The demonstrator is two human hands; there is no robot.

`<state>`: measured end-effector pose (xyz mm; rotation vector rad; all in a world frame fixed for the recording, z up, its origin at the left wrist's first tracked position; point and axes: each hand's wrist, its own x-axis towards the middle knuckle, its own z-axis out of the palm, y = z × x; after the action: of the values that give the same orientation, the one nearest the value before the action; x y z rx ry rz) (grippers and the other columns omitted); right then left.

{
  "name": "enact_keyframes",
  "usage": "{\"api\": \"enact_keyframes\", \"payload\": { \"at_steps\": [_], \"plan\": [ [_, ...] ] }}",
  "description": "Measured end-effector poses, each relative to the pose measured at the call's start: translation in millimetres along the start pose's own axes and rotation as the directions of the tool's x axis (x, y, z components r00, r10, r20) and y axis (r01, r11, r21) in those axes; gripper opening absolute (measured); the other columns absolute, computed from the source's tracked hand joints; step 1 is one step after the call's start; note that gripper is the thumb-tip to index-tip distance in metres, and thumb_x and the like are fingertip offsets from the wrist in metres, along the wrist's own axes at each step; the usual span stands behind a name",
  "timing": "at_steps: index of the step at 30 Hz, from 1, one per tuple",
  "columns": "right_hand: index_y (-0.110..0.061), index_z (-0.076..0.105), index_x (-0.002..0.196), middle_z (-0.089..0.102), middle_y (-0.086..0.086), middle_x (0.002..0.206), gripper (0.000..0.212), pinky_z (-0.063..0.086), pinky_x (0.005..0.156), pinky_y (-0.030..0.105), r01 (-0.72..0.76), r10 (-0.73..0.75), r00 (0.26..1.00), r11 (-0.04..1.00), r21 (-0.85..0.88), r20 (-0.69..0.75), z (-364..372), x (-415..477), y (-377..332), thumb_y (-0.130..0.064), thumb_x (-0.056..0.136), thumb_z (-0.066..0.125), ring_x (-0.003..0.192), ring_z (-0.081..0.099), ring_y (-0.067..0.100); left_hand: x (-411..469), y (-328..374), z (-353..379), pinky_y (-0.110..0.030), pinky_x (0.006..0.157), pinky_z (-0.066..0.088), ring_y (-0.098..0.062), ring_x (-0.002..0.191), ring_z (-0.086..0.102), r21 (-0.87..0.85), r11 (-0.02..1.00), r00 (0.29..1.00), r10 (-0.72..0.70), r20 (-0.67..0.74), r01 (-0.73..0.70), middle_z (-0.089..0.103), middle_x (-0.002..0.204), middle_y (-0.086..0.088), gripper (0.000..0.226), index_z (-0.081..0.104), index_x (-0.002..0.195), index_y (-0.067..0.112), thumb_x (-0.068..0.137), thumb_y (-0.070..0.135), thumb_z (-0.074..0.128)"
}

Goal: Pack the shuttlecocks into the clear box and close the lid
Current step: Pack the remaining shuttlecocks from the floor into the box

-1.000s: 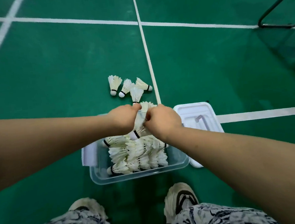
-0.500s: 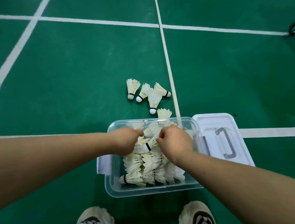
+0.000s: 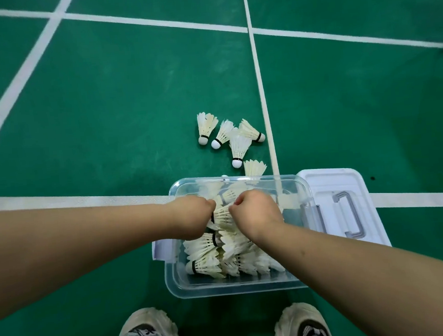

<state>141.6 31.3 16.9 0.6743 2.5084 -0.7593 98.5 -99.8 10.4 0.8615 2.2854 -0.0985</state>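
Two hands: left hand and right hand, fingers curled, touching a shuttlecock between them; grip hidden.
Box: clear rounded plastic, feathered shuttlecocks inside.
Lid: white, grey handle, beside box.
Loose shuttlecocks: five, on floor beyond box.

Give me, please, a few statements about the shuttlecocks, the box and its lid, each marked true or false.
1. The lid lies on the court floor to the right of the clear box. True.
2. Every shuttlecock is packed. False: several loose shuttlecocks lie on the floor beyond the box.
3. The left hand and right hand are both over the packed shuttlecocks in the box. True.
4. The lid's handle is red. False: the handle is grey.
5. The box is closed. False: it stands open.
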Motion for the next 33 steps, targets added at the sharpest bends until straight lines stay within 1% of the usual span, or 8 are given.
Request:
{"api": "enact_keyframes", "payload": {
  "at_steps": [7,10,13,19,23,29,31,33],
  "plan": [
    [-0.019,0.068,0.099,0.07,0.007,0.096,0.027,0.051,0.079,0.031,0.043,-0.066,0.988,0.986,0.16,0.136,9,0,-7,-0.011,0.086,0.046,0.093,0.065,0.027,-2,2,1,-0.039,0.077,0.048,-0.03,0.097,0.058,-0.056,0.998,0.999,0.012,-0.035,-0.014,0.061,0.11,-0.014,0.057,0.029,0.136,0.013,0.082,0.0,0.043],
    [-0.021,0.063,0.088,0.063,0.001,0.076,0.029,0.049,0.062,0.03,-0.018,-0.037,0.983,0.957,0.291,0.181,5,4,3,-0.003,0.087,0.041,0.067,0.064,0.021,0,4,-2,-0.039,0.077,0.047,-0.031,0.098,0.058,-0.049,0.999,0.999,0.02,-0.028,-0.022,0.061,0.111,-0.015,0.059,0.027,0.138,0.013,0.083,-0.001,0.043],
    [-0.023,0.058,0.09,0.056,-0.007,0.078,0.033,0.043,0.048,0.023,-0.041,-0.026,0.982,0.937,0.346,0.188,-2,5,10,0.001,0.089,0.035,0.052,0.058,0.014,1,2,-6,-0.04,0.078,0.048,-0.031,0.097,0.058,-0.059,0.998,1.0,0.022,-0.011,-0.022,0.062,0.109,-0.016,0.06,0.024,0.14,0.016,0.085,0.003,0.045],
    [-0.027,0.053,0.109,0.056,0.001,0.078,0.039,0.045,0.058,0.032,-0.051,-0.011,0.988,0.917,0.395,0.153,-7,-1,19,0.001,0.091,0.032,0.052,0.06,0.014,3,0,-14,-0.037,0.062,0.041,-0.028,0.078,0.055,-0.06,0.998,1.0,-0.011,0.017,0.012,0.064,0.094,-0.016,0.072,0.012,0.143,0.022,0.084,0.003,0.046],
    [-0.032,0.045,0.124,0.057,0.0,0.085,0.048,0.049,0.059,0.034,-0.051,0.004,0.994,0.898,0.437,0.108,-10,-7,24,0.002,0.09,0.035,0.054,0.062,0.014,-1,7,-23,-0.035,0.056,0.038,-0.027,0.073,0.052,-0.011,0.999,0.999,-0.036,-0.01,0.036,0.052,0.072,-0.007,0.069,0.013,0.144,0.022,0.085,0.007,0.046],
    [-0.033,0.044,0.131,0.059,-0.002,0.083,0.047,0.044,0.045,0.024,-0.023,0.02,1.0,0.857,0.515,0.012,-21,-15,33,-0.007,0.093,0.049,0.059,0.064,0.014,-3,19,-33,-0.03,0.062,0.037,-0.026,0.084,0.053,0.037,0.999,0.992,0.026,-0.126,-0.021,0.062,0.097,-0.007,0.057,0.027,0.141,0.028,0.089,0.015,0.049],
    [-0.032,0.042,0.133,0.057,-0.006,0.083,0.044,0.046,0.048,0.025,-0.037,0.037,0.999,0.843,0.537,0.011,-23,-16,31,-0.011,0.095,0.047,0.061,0.065,0.015,-1,21,-35,-0.028,0.065,0.035,-0.026,0.098,0.057,0.023,0.999,0.99,0.034,-0.137,-0.031,0.063,0.115,-0.005,0.055,0.029,0.14,0.028,0.09,0.016,0.05],
    [-0.031,0.041,0.133,0.054,-0.009,0.082,0.041,0.048,0.052,0.028,-0.058,0.055,0.998,0.84,0.539,0.021,-23,-14,28,-0.012,0.096,0.043,0.062,0.065,0.016,2,19,-36,-0.029,0.066,0.038,-0.025,0.102,0.057,-0.012,0.999,0.991,0.031,-0.126,-0.033,0.063,0.118,-0.004,0.053,0.033,0.138,0.026,0.089,0.013,0.05]
  ]
}}
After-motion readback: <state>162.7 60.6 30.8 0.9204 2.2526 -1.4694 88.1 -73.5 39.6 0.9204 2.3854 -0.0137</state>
